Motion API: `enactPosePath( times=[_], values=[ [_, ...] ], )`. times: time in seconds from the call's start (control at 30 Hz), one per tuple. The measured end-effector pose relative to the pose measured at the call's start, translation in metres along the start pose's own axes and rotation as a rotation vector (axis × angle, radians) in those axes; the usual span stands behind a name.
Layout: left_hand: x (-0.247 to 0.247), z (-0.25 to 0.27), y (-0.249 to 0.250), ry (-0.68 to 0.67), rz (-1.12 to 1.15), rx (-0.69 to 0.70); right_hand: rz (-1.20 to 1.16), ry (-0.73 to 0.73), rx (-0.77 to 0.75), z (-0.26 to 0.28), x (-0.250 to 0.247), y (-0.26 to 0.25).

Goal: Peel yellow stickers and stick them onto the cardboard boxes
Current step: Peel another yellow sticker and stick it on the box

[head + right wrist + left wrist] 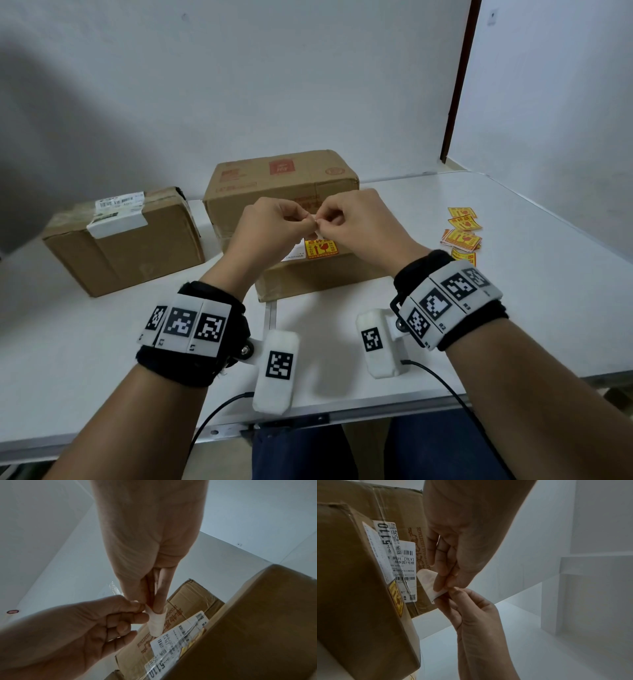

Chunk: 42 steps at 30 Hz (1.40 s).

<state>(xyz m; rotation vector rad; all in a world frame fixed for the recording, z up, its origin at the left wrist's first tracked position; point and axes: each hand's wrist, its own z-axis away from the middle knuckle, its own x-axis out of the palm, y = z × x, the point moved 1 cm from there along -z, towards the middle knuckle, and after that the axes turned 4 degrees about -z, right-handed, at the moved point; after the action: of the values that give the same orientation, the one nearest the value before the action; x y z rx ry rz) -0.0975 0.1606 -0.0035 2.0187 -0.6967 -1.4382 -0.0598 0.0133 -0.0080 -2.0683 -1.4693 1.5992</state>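
Over the near cardboard box (308, 279), my left hand (303, 223) and right hand (330, 222) meet fingertip to fingertip. Between them they pinch one sticker (428, 582), and only its white back shows. In the right wrist view the sticker (155, 623) hangs curled below my right hand (154, 608), with my left hand (140, 610) pinching its upper edge. A yellow sticker (320, 248) is stuck on top of the near box. More yellow stickers (462, 229) lie loose on the table to the right.
A larger cardboard box (281, 181) stands behind the near one. A third box (126, 240) with a white shipping label sits at the left. The white table (513, 308) ends at a wall behind the boxes. Cables run from my wrist cameras off the front edge.
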Motion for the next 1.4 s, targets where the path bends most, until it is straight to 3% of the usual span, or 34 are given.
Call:
enactPosePath(
  times=[0.2,0.37,0.53,0.73,0.93,1.03,1.27,1.4],
  values=[
    [-0.001,0.0,-0.002,-0.046,0.041,0.007,-0.206,0.07,0.084,0.003,0.004,0.007],
    [-0.004,-0.001,-0.003,-0.08,0.048,0.012,-0.351,0.036,0.141,0.001,0.005,0.01],
    [-0.004,-0.003,-0.005,-0.159,0.053,-0.022,-0.269,-0.023,0.092,0.0,0.002,0.009],
    [-0.002,0.0,-0.008,-0.224,0.241,-0.041,-0.28,0.013,0.096,0.004,0.007,0.011],
    [-0.007,-0.002,-0.016,-0.235,0.35,-0.085,-0.54,0.075,0.286,0.003,0.01,0.032],
    [-0.005,-0.003,-0.017,-0.205,0.392,-0.106,-0.648,0.09,0.298,0.003,0.01,0.03],
    [0.004,-0.004,-0.013,-0.094,0.396,-0.091,-0.369,0.181,0.149,0.004,0.01,0.019],
    [0.006,-0.004,-0.014,-0.139,0.481,-0.114,-0.356,0.171,0.091,0.002,0.011,0.017]
  ],
)
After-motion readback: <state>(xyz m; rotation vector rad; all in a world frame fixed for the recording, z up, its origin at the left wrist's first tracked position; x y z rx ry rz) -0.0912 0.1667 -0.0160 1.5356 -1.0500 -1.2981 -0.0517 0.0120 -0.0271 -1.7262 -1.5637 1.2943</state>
